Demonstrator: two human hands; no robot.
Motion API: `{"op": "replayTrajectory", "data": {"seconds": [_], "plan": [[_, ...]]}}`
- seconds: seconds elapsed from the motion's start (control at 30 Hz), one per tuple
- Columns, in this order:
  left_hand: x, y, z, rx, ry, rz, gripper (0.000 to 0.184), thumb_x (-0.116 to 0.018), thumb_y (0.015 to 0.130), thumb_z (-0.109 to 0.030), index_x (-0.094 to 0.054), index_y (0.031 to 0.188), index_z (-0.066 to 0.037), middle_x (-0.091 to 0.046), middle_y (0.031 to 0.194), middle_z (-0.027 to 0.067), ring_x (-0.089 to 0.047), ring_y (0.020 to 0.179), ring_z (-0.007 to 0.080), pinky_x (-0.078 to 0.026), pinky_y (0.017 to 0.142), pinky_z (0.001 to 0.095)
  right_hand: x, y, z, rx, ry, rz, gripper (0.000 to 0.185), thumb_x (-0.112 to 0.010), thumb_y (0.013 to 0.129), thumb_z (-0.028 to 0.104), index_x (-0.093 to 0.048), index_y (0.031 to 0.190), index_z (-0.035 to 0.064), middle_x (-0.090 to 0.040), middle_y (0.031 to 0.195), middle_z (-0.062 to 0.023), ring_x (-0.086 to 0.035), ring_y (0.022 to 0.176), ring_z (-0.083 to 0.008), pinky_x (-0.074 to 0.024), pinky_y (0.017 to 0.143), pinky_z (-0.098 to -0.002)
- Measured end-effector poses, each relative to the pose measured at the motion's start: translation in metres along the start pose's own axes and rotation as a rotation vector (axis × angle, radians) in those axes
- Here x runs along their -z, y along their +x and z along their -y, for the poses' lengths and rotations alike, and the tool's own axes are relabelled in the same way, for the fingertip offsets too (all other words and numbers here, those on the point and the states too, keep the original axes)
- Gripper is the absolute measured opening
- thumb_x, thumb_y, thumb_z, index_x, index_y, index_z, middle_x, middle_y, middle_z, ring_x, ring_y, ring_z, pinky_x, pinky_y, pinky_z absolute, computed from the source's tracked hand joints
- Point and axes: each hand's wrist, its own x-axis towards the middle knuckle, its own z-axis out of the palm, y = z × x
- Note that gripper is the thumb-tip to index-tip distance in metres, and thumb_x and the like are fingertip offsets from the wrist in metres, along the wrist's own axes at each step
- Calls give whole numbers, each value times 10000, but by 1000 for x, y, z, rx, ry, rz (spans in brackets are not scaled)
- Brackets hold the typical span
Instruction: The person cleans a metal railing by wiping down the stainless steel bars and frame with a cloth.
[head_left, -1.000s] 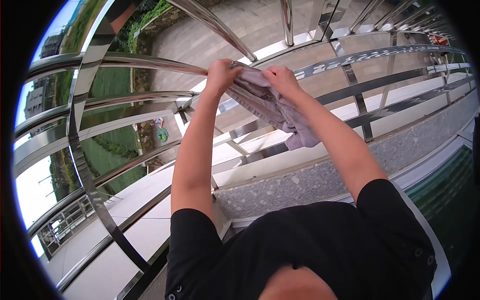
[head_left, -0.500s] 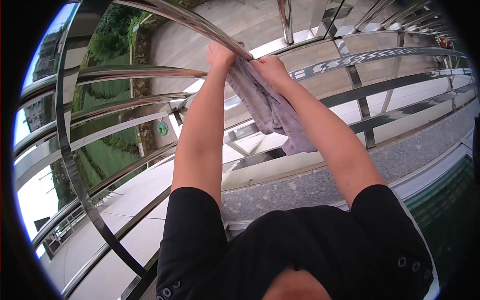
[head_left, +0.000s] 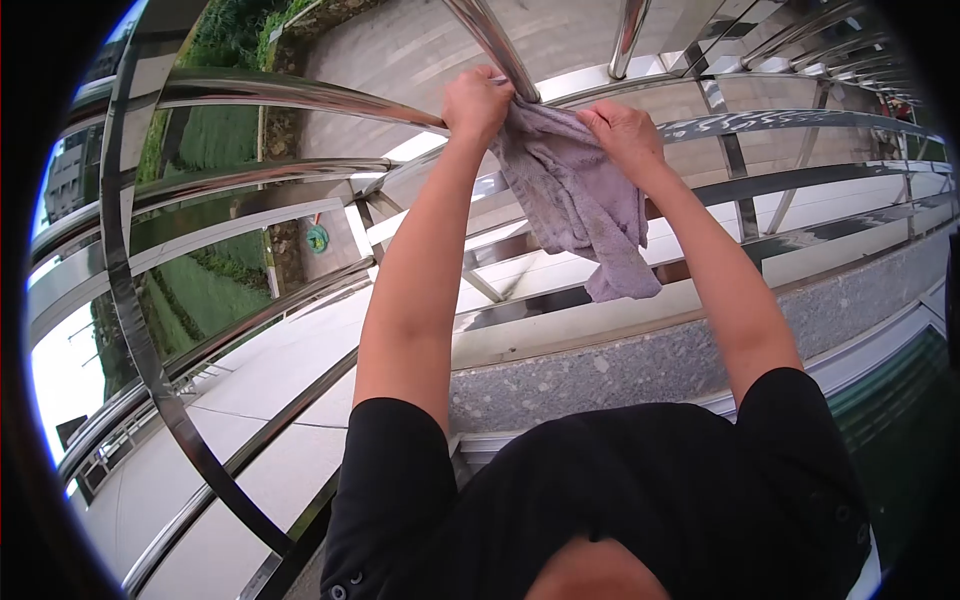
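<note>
A damp-looking, greyish-purple cloth (head_left: 575, 190) hangs in folds between my two hands, its lower end loose above the ledge. My left hand (head_left: 478, 104) is closed on its upper left corner, right beside a shiny metal rail tube (head_left: 497, 45). At the upper right corner, my right hand (head_left: 625, 140) pinches the cloth's edge between thumb and fingers. The cloth's top edge lies against the lower end of the tube. Part of my left fingers is hidden behind the cloth and tube.
Polished metal bars (head_left: 290, 98) run across the left, with a flat curved metal upright (head_left: 122, 270) crossing them. A speckled stone ledge (head_left: 560, 385) lies before my body. Far below are paving (head_left: 400, 50) and green lawn (head_left: 215, 150). Dark glass (head_left: 900, 430) is at the right.
My hands have moved apart and to the right, spreading the cloth wider. The right hand has come away from the tube, pulling its corner rightward. The view has shifted slightly.
</note>
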Motion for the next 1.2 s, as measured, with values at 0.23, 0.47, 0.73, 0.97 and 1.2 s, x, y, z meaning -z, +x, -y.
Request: {"op": "replayTrajectory", "data": {"seconds": [0.23, 0.47, 0.73, 0.97, 1.2], "plan": [[-17, 27, -12, 28, 117, -19, 341, -655, 766, -385, -706, 997, -139, -687, 996, 145, -646, 963, 353, -503, 818, 440, -13, 7, 49, -79, 36, 16, 321, -573, 885, 428, -674, 882, 124, -674, 840, -157, -648, 825, -372, -517, 701, -464], [-27, 41, -7, 51, 159, -14, 353, -685, 760, -413, -680, 1013, -168, -677, 1006, 92, -642, 939, 326, -508, 791, 424, -21, 12, 36, 24, 118, 65, 293, -611, 881, 382, -664, 862, 94, -655, 762, -152, -640, 741, -347, -499, 647, -432], [-36, -78, -5, 17, -181, -257, 262, -647, 852, -337, -576, 893, -88, -640, 895, 119, -629, 813, 356, -486, 679, 463, 22, -15, -20, 32, -188, 3, 279, -651, 840, 382, -647, 835, 103, -664, 776, -154, -642, 766, -371, -502, 652, -460], [-61, -154, -6, 320, -1017, -188, 244, -677, 857, -223, -648, 938, 5, -621, 752, 22, -536, 707, 100, -460, 649, 281, 58, -31, 7, -29, 36, -11, 251, -665, 814, 357, -671, 903, 122, -683, 829, -114, -651, 801, -322, -496, 717, -402], [-62, -100, -5, 470, -1136, 4, 209, -636, 849, -184, -659, 918, 12, -633, 772, 52, -543, 669, 113, -450, 608, 290, -3, 71, 66, 274, -371, -100, 198, -669, 795, 307, -659, 885, 130, -651, 794, -104, -628, 743, -264, -465, 676, -388]]}}
